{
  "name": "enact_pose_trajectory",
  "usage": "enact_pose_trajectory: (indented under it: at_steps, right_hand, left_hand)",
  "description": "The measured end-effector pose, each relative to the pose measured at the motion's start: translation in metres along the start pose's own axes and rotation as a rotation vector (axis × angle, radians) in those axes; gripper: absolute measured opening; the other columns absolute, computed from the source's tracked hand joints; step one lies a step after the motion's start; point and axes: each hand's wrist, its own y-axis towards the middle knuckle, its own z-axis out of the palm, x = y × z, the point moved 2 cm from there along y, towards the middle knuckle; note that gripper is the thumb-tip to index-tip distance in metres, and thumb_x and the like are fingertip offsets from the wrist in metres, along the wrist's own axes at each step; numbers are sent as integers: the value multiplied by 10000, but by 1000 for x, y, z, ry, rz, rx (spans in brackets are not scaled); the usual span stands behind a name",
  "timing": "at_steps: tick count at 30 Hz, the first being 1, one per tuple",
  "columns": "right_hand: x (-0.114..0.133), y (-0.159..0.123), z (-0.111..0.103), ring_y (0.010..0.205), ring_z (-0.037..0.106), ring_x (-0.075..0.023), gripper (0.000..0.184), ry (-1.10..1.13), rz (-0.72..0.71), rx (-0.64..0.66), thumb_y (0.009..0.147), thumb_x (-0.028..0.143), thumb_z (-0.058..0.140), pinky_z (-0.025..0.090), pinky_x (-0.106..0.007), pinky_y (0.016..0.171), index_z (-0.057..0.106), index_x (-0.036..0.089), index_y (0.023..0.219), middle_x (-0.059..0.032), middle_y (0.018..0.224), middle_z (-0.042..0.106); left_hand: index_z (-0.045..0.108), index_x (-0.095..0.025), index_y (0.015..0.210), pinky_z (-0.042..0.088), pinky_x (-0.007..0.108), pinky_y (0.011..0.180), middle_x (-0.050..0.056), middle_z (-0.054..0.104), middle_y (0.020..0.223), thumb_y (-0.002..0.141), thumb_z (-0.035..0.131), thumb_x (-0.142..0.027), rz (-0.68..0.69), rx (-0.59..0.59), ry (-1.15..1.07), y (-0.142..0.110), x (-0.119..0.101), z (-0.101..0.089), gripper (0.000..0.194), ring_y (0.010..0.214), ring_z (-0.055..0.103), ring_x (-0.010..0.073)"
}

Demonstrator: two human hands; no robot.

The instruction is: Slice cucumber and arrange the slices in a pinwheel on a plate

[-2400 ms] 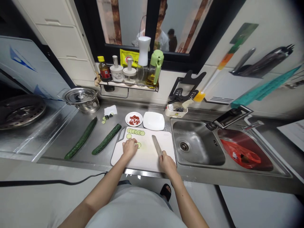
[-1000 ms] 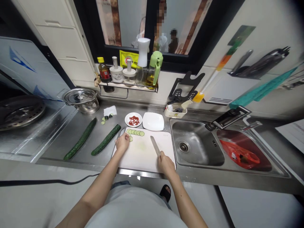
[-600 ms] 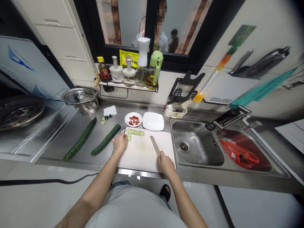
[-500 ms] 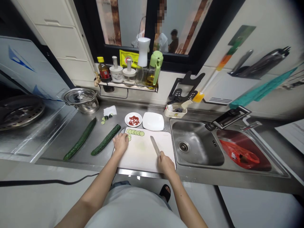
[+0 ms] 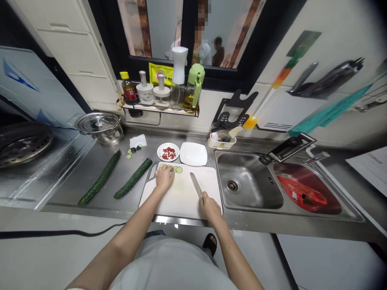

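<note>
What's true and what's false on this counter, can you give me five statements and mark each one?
1. The right hand grips the steel knife. True.
2. The leftmost long green cucumber lies on the rectangular white cutting board. False: it lies on the steel counter.
3. The small round white dish holds red pieces. True.
4. The crumpled red plastic bag is in the left sink basin. False: it lies in the right sink basin.
5. The left hand is at the round pale cucumber slices. True.
</note>
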Motion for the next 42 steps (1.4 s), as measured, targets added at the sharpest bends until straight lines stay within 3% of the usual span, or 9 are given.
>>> enact_pose_trajectory:
  at_steps: [5,15,21,25,31,38,42]
  right_hand:
    - [1,-1,-1,915,640,-202,344,1,8,15,975,261,241,403,-277,709,485,164,1199,-134,983,676]
    - [-1,1,3,893,648,-209,337,11,8,-7,976,273,229,414,-289,704,494,177,1160,-136,962,678]
    - [-2,1,4,899,649,-217,344,11,-2,-14,973,274,234,412,-286,695,492,173,1178,-131,955,677]
    - [-1,1,2,914,643,-206,343,7,11,7,976,280,250,408,-279,716,487,172,1199,-128,971,671]
    - [0,-1,1,912,638,-206,352,1,-1,7,975,264,239,406,-283,721,483,165,1208,-133,978,674]
    - [-3,3,4,875,641,-204,340,25,-21,-9,971,269,246,404,-284,698,494,167,1180,-141,971,676]
    - [-3,2,4,866,640,-199,333,23,-23,-9,971,269,248,398,-277,686,493,169,1173,-135,964,676]
  left_hand:
    - [623,-261,1174,304,402,955,100,570,1145,889,467,-321,64,99,69,15,-22,3,330,1101,480,270]
    - [632,-218,1098,306,395,980,115,597,1152,864,487,-221,76,113,42,25,-26,8,275,1139,486,268]
    - [641,-245,1039,381,337,884,53,695,1006,876,477,-226,-45,115,-69,22,-18,10,232,997,599,217]
    - [668,-244,993,419,270,822,4,716,964,815,572,-253,-128,221,-181,17,-7,14,203,930,628,170]
    - [694,-219,929,442,256,771,9,724,916,780,588,-236,-100,286,-195,1,3,16,184,867,643,164]
    - [706,-244,853,388,325,897,19,715,950,824,499,-168,70,347,-168,-6,1,12,222,977,608,200]
    - [713,-239,789,301,414,974,65,690,929,783,517,-92,344,386,-26,-1,-10,7,245,1044,551,251]
